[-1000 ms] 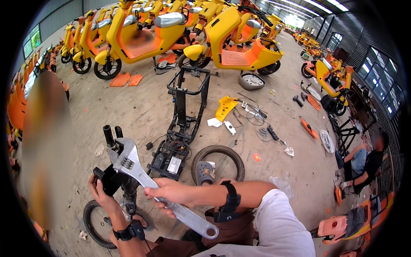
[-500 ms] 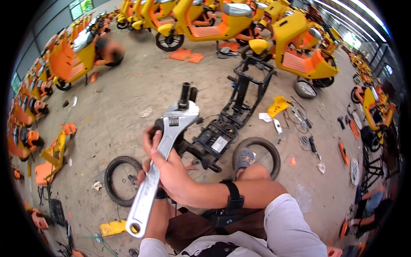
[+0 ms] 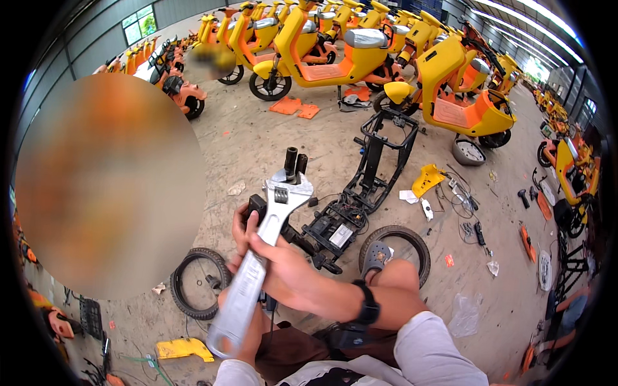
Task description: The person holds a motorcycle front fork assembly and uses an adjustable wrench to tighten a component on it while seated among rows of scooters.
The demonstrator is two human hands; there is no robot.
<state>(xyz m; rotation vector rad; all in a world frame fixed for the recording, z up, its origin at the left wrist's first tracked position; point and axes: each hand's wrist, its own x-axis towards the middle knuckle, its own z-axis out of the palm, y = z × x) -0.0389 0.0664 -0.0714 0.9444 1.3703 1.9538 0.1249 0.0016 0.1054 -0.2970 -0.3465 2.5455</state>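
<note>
My right hand (image 3: 283, 270) is closed around the handle of a large silver adjustable wrench (image 3: 239, 302). The wrench slants from the lower left up to its jaws, which sit around the base of upright black tubes (image 3: 291, 161); whether they grip is unclear. My left hand (image 3: 239, 228), partly hidden behind the wrench and right hand, has its fingers curled on a dark blocky part (image 3: 256, 207) beside the tube assembly. A stripped black scooter frame (image 3: 380, 157) lies on the floor just beyond, with a white-labelled box in its base.
Loose tires (image 3: 423, 254) (image 3: 183, 302) lie either side; my grey-shod foot is inside the right one. Yellow panels (image 3: 428, 180), cables and tools (image 3: 477, 235) litter the floor. Rows of scooters (image 3: 309, 64) line the back. A person's legs (image 3: 566, 309) show at far right.
My right hand has swung the wrench handle from pointing lower right to lower left, pivoting near the tubes. The view has turned left, so floor objects appear further right.
</note>
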